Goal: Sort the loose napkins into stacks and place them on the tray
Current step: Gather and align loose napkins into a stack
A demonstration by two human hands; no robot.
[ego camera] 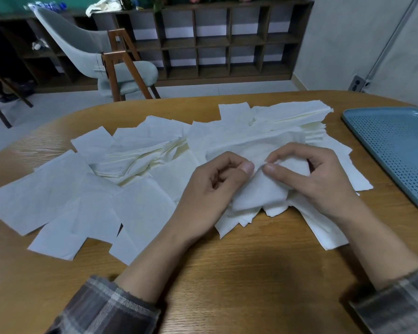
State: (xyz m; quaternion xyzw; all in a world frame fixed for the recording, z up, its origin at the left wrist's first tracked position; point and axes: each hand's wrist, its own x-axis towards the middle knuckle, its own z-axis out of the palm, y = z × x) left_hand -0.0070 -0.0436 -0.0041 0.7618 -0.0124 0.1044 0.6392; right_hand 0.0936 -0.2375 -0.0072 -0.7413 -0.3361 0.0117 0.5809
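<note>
Wood-grain oval table [227,273] occupies the near field. Beyond it stand a grey upholstered chair with wooden legs [94,51] and a dark wooden cubby shelf [227,39].

Loose white paper napkins [58,196] lie scattered and overlapping across the table from its left side to just short of the tray. Some are fanned in rough heaps, and none is squared into a stack. The blue perforated plastic tray [396,153] sits at the right edge of the table and holds nothing in its visible part.

One soft white napkin [258,191] is lifted slightly above the heap, between the two hands. The left hand [208,186] has its fingers curled inward, with the thumb pinching the napkin's left edge. The right hand [316,179] pinches the upper corner between thumb and forefinger, the remaining fingers arched over the sheet.

Assessment: sorting is at an early stage.

Risks noted:
- Thin sheets cling together, so a pinch may lift two sheets or tear a corner if the hands pull apart.
- The wrists rest over the lower napkins, and dragging them could scatter or crease the pile further.
- Uneven edges would give a leaning stack, liable to slide during transfer to the tray.
</note>
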